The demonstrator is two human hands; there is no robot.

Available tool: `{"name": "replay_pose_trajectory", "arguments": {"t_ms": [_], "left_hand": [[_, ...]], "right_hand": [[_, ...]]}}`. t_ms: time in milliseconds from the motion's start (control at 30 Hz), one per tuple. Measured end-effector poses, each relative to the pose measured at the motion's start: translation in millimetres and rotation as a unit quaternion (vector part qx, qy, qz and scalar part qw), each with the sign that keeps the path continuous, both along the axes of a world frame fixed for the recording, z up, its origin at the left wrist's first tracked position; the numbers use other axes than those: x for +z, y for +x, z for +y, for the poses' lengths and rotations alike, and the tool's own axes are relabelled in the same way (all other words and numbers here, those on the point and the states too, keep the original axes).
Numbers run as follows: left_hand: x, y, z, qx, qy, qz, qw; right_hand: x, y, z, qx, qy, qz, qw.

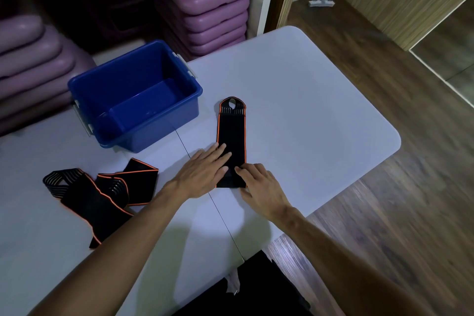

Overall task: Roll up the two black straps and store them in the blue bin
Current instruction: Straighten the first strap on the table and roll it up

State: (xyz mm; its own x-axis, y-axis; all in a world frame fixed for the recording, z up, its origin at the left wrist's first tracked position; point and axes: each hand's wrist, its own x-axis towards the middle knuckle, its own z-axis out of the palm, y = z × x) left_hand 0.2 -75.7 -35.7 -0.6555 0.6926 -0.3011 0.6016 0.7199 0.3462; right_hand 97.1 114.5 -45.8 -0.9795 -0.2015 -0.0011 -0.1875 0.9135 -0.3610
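Table (307, 110) white, wood floor (384, 213), hands (205, 172) flat on strap (231, 133)

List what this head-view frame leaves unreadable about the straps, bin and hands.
- Flat strap: its near end lies under the left hand and right hand; whether rolling has begun is hidden.
- Crumpled strap: folds overlap, so its full length is hidden.
- Blue bin: the near wall hides part of the floor.
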Motion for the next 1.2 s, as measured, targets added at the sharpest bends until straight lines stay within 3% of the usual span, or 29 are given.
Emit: {"name": "replay_pose_trajectory", "arguments": {"t_ms": [133, 267, 433, 600, 833, 967, 1067, 1200], "left_hand": [[-0.4, -7.4, -2.3, -0.008, -0.033, -0.037, 0.999], [2.0, 6.5, -13.5, 0.028, 0.098, 0.044, 0.994], [-8.6, 29.0, -29.2, 0.044, 0.163, 0.029, 0.985], [-3.8, 17.4, -20.3, 0.129, 0.206, -0.064, 0.968], [6.2, -4.9, -2.0, 0.224, 0.184, -0.146, 0.946], [6.5, -4.8, 5.1, 0.267, 0.16, -0.113, 0.944], [10.7, 0.0, 9.2, 0.265, 0.152, -0.037, 0.951], [4.4, 1.3, 10.9, 0.2, 0.127, 0.077, 0.969]], "right_hand": [[-0.6, -4.1, 2.6, 0.002, -0.009, 0.001, 1.0], [-1.0, -10.2, 7.1, 0.013, -0.011, -0.009, 1.0], [-2.7, -14.4, 14.0, 0.026, -0.047, -0.027, 0.998], [3.3, -23.4, 14.4, -0.02, -0.149, -0.089, 0.985], [10.6, -43.7, 10.9, -0.156, -0.253, -0.145, 0.944], [5.2, -48.5, 1.2, -0.213, -0.275, -0.109, 0.931], [6.4, -52.2, -1.4, -0.214, -0.281, -0.089, 0.931], [5.5, -45.5, -2.9, -0.163, -0.187, -0.034, 0.968]]}}
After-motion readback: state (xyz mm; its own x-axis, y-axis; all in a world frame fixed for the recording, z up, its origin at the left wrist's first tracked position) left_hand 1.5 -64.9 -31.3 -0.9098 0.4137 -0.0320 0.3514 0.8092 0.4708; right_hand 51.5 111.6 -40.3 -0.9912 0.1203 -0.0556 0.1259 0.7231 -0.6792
